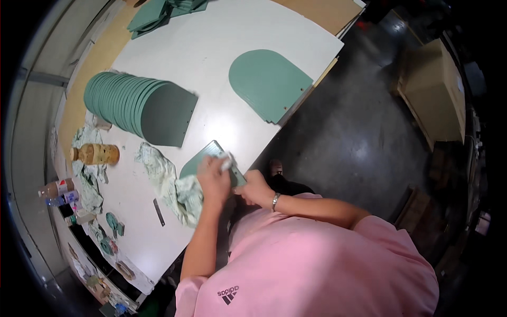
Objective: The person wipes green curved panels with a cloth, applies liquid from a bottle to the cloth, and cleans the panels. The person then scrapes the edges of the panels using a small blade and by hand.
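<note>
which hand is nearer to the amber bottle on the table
Left. The left hand is right of the amber bottle, over some green panels; the right hand is farther right, at the panels' near corner.

Showed muted green on the arched panels point(270, 84), white across the tabletop point(211, 58), pale green blotches over the whitish rag point(189, 198), amber-brown on the bottle point(101, 154). Wore a pink T-shirt point(327, 259) with black chest print point(227, 299) and a silvery bracelet point(275, 202).
</note>
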`<state>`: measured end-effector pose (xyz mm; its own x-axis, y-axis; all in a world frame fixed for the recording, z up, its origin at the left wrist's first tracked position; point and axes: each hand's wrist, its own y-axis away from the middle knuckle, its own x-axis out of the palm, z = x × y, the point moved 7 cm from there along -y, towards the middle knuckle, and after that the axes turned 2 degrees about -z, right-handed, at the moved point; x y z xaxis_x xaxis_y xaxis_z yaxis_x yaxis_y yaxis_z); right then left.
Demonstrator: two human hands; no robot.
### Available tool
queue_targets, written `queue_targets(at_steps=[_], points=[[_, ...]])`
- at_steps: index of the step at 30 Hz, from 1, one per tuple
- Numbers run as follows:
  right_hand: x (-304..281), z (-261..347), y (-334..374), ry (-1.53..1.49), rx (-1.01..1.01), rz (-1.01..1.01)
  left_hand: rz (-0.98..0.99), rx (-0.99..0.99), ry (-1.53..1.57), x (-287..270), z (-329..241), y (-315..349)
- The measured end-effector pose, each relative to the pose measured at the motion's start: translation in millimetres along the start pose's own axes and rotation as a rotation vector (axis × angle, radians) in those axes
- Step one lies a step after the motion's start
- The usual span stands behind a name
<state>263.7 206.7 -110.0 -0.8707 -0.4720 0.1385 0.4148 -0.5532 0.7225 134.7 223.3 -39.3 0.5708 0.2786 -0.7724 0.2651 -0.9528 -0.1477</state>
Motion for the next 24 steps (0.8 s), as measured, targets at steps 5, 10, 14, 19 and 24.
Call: queue_targets(at_steps=[5, 10, 14, 19, 24], points=[[-6.7, -6.8, -4.8, -0.013, 0.018, 0.013, -0.008, 0.040, -0.032, 6.8, -9.8, 23.4], [-1.6, -2.7, 0.3, -0.015, 0.004, 0.026, -0.042, 0.002, -0.063, 3.5, 2.5, 3.4], [-2.7, -7.0, -3.0, -0.004, 0.010, 0.040, -0.165, 0.034, -0.084, -6.5, 6.9, -13.5], [-5.0, -3.0, -2.1, -0.028, 0.020, 0.063, -0.288, 0.067, -0.275, -79.1, 58.1, 7.0], [-3.2, -8.4, -6.5, -0.063, 0.044, 0.091, -0.502, 0.033, -0.470, -185.4, 79.1, -18.8]])
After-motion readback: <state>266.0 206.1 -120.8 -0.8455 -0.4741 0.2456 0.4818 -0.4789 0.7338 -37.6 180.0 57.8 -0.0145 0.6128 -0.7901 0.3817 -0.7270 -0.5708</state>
